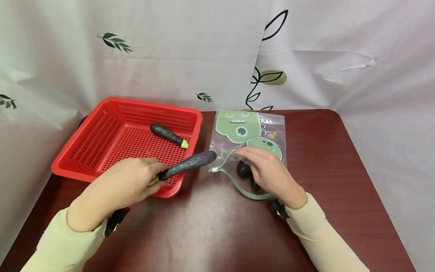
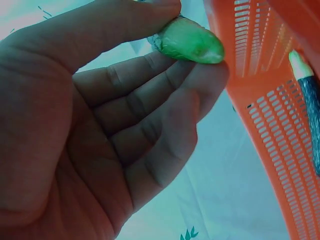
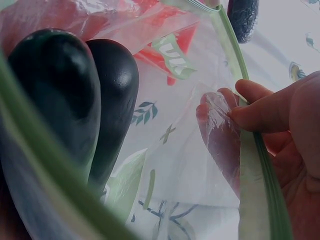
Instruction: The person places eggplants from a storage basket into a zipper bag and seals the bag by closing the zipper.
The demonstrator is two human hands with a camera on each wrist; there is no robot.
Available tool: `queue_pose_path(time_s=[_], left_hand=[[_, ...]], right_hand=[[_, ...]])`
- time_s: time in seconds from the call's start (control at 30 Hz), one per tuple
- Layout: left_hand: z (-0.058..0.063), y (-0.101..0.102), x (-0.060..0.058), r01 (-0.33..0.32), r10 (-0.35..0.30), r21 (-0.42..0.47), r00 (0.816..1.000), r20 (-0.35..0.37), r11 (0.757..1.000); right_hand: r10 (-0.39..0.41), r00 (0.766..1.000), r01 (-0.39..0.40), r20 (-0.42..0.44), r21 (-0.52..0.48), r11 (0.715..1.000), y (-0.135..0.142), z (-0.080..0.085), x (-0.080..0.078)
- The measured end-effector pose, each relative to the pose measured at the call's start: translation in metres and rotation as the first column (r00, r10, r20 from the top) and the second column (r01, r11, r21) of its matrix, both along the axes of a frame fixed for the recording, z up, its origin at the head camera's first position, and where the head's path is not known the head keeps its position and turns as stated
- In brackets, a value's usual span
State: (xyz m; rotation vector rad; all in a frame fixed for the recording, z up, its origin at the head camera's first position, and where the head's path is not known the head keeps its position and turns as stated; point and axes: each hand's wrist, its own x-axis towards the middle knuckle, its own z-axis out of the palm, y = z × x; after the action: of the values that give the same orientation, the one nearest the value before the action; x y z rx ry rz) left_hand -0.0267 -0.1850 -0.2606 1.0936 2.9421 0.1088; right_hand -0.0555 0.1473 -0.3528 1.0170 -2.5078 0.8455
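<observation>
My left hand (image 1: 124, 179) pinches a long, dark, speckled zucchini (image 1: 190, 164) by its bright green end. The zucchini points right, over the near right corner of a red basket (image 1: 153, 104), its free tip close to the bag's mouth. With thumb and fingers, my right hand (image 1: 273, 172) holds the green rim of a clear zip bag (image 1: 239, 126) printed with green cartoon figures. The bag's mouth gapes open toward me. Inside it lie two smooth, dark eggplants (image 3: 52, 95), side by side in the right wrist view, partly covered by my hand in the head view.
A second dark zucchini (image 1: 166, 134) with a green end lies in the basket. A small purple and yellow thing (image 1: 273, 135) shows through the bag. The brown table (image 1: 326, 166) meets a white patterned cloth (image 1: 170, 68) behind and at both sides.
</observation>
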Motion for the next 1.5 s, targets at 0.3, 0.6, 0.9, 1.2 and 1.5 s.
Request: queue_pose_path(time_s=[0.3,0.6,0.9,1.2,1.5], left_hand=[[-0.006,0.009,0.002,0.018,-0.018,0.005,1.000,0.008,1.000],[-0.011,0.016,0.004,0.041,-0.041,-0.009,0.999,0.020,0.999],[-0.009,0.018,0.007,0.024,-0.024,0.007,1.000,-0.016,1.000],[-0.007,0.021,0.011,0.076,-0.074,0.031,0.996,-0.056,0.997],[-0.008,0.026,0.012,0.111,-0.108,0.029,0.990,-0.086,0.993]], right_hand=[[0.004,1.000,-0.004,-0.002,-0.012,1.000,0.000,0.001,0.000],[-0.006,1.000,0.006,0.013,-0.006,1.000,0.000,0.002,0.001],[-0.010,1.000,0.010,-0.009,-0.010,1.000,-0.001,0.000,0.000],[-0.010,1.000,0.010,0.017,0.006,1.000,0.000,0.002,0.001],[-0.008,1.000,0.008,0.014,0.003,1.000,0.000,0.001,0.000]])
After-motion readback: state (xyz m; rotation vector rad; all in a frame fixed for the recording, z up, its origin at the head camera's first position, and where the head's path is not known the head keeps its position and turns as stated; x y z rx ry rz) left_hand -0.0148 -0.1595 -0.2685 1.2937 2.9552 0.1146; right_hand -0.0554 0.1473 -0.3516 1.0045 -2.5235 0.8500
